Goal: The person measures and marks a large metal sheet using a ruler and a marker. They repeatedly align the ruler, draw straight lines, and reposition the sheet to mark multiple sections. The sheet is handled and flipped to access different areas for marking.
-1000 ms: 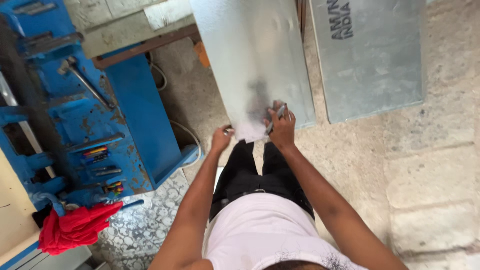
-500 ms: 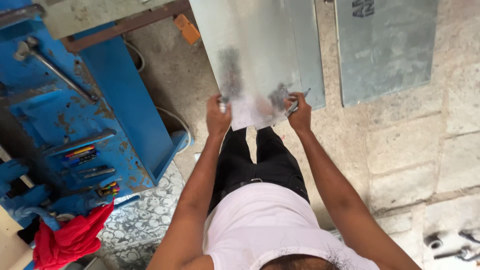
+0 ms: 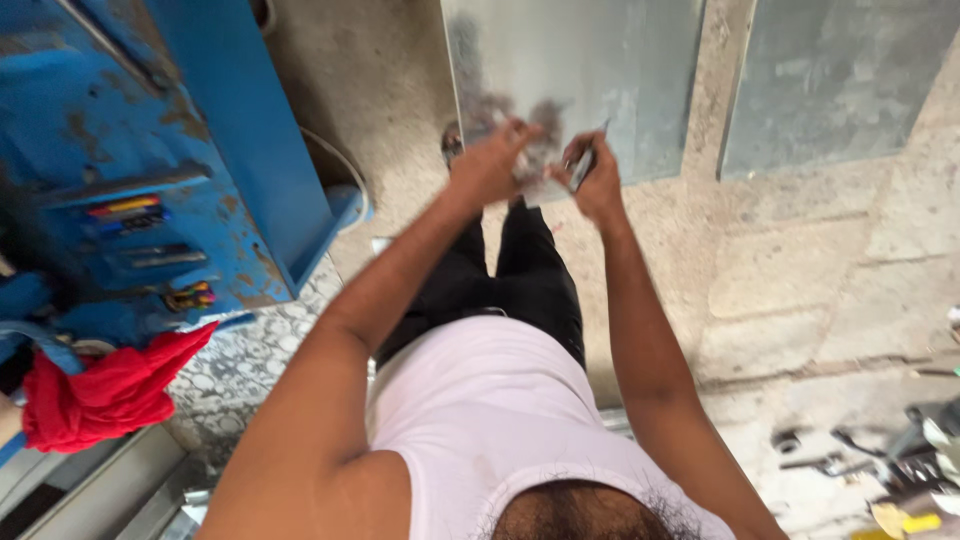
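Note:
A large grey metal sheet (image 3: 575,70) lies on the concrete floor ahead of me, its near edge blurred. My left hand (image 3: 488,160) grips that near edge, fingers curled over it. My right hand (image 3: 600,188) holds the same edge just to the right, with a slim dark tool (image 3: 583,165) tucked between its fingers. The two hands are close together above my black trousers (image 3: 520,275).
A second grey sheet (image 3: 830,85) lies to the right on the floor. A blue metal machine (image 3: 150,150) stands at the left, with a red cloth (image 3: 100,395) hanging at its base. Loose tools (image 3: 860,460) lie on the floor at the lower right.
My left hand went from beside the sheet onto its near edge. Both hands have since moved closer together on it.

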